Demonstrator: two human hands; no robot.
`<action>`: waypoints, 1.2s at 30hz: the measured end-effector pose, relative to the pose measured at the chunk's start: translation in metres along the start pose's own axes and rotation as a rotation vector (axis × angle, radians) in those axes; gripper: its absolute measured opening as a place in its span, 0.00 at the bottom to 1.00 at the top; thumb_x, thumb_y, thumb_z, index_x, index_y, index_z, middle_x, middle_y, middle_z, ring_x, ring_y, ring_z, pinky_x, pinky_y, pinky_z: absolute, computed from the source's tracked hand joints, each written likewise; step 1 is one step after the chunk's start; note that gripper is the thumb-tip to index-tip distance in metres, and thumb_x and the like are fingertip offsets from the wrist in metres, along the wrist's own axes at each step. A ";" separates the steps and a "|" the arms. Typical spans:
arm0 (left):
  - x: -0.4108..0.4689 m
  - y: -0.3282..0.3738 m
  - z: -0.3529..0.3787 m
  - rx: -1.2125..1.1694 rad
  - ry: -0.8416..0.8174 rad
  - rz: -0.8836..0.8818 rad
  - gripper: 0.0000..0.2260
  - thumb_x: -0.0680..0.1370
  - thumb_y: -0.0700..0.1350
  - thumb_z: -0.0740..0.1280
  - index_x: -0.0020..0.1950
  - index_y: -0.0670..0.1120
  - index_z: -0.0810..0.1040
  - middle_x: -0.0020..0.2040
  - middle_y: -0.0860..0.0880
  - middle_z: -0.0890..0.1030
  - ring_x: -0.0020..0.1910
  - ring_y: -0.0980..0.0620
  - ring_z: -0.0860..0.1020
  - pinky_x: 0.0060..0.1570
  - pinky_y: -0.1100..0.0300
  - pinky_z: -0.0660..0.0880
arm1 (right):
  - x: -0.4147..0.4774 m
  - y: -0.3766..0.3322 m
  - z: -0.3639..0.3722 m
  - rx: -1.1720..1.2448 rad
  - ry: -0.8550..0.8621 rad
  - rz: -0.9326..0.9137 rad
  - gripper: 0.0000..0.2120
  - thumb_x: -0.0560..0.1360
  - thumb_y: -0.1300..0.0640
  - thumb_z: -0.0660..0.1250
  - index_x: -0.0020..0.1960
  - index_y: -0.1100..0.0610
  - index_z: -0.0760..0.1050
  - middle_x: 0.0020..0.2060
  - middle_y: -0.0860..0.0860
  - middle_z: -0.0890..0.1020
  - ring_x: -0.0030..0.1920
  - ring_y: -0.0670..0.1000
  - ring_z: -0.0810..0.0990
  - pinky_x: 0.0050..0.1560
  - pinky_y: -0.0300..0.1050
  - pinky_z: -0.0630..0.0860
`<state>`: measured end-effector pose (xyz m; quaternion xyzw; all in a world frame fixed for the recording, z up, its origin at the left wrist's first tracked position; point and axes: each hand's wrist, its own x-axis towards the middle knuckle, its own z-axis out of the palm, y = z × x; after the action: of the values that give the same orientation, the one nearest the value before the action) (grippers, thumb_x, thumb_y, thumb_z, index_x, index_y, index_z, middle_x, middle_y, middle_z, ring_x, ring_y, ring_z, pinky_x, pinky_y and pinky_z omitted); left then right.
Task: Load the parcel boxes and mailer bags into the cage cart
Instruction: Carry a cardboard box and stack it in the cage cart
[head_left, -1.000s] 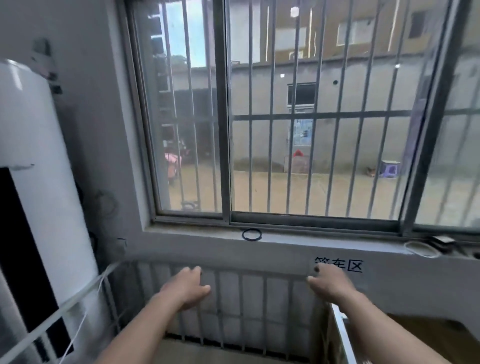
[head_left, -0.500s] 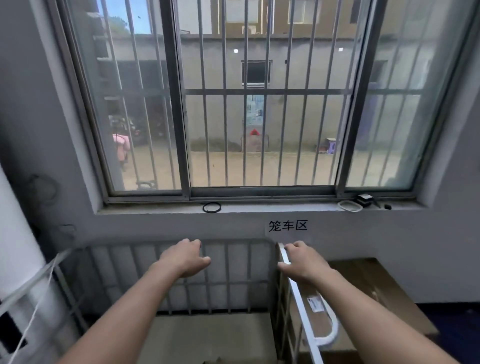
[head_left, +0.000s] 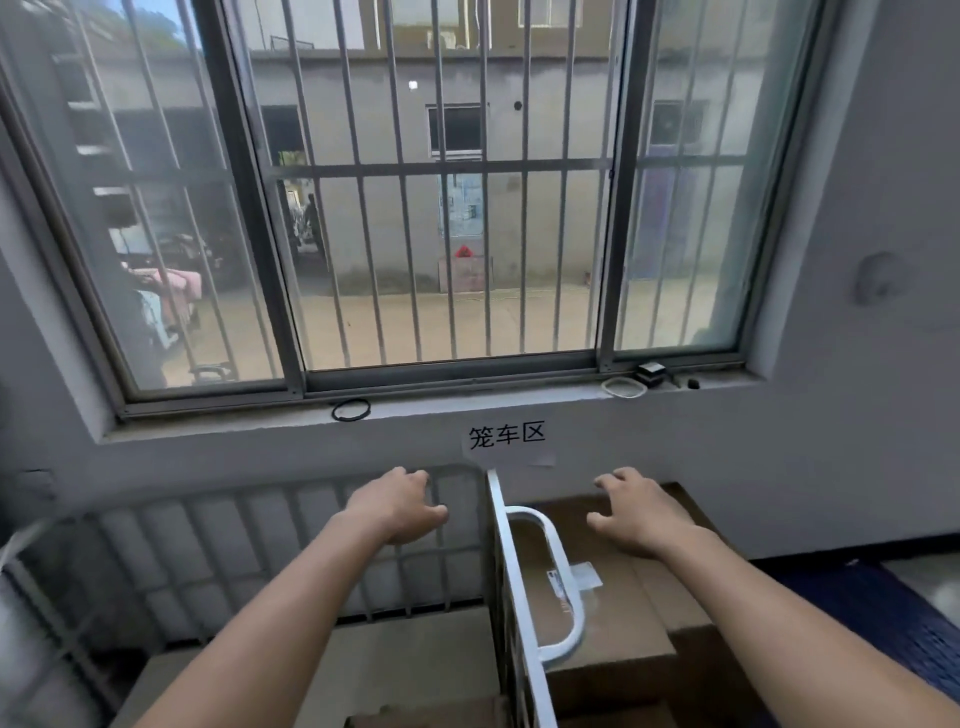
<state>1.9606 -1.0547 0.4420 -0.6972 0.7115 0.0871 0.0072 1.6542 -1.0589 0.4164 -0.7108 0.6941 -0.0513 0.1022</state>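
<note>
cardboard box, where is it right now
In the head view the cardboard box sits low on the right, just outside the cage cart wall, under the right hand and below the window sill.

Your cage cart (head_left: 291, 540) fills the lower left of frame, its rear grille vs the wall under the window (head_left: 441, 197), w/ the side panel and handle (head_left: 558, 582) running down lower centre. Right of that panel, outside the cart, you've got a parcel box (head_left: 644, 603) in the lower right, w/ your right hand (head_left: 636, 512) over its far end and your left hand (head_left: 400, 506) in front of the rear grille, inside the cart's span. On the sill (head_left: 467, 405) above: a ring (head_left: 351, 409) at centre-left, small items (head_left: 644, 379) at right; the paper sign (head_left: 506, 436) is on the wall just below the sill, above the panel's top.
</note>
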 end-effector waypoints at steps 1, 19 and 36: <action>0.004 0.014 0.001 -0.001 -0.005 0.001 0.27 0.77 0.61 0.61 0.73 0.50 0.70 0.70 0.47 0.71 0.67 0.47 0.73 0.63 0.51 0.73 | 0.001 0.013 -0.003 0.003 -0.004 -0.001 0.30 0.76 0.40 0.63 0.76 0.48 0.65 0.77 0.51 0.63 0.74 0.55 0.66 0.70 0.54 0.70; 0.055 0.216 0.019 0.263 0.054 0.072 0.21 0.79 0.58 0.60 0.67 0.47 0.70 0.64 0.44 0.72 0.62 0.43 0.75 0.54 0.49 0.76 | 0.018 0.198 -0.064 -0.016 -0.025 -0.020 0.29 0.78 0.45 0.61 0.77 0.49 0.62 0.78 0.50 0.60 0.75 0.54 0.63 0.70 0.56 0.67; 0.149 0.244 0.045 0.155 0.056 0.163 0.25 0.79 0.60 0.62 0.71 0.47 0.69 0.66 0.44 0.73 0.62 0.44 0.77 0.56 0.49 0.77 | 0.071 0.235 -0.054 -0.036 -0.050 0.115 0.28 0.78 0.45 0.61 0.76 0.51 0.64 0.78 0.51 0.58 0.76 0.55 0.63 0.71 0.57 0.66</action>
<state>1.7086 -1.1929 0.4061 -0.6367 0.7702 0.0128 0.0341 1.4158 -1.1369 0.4134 -0.6726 0.7317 -0.0150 0.1094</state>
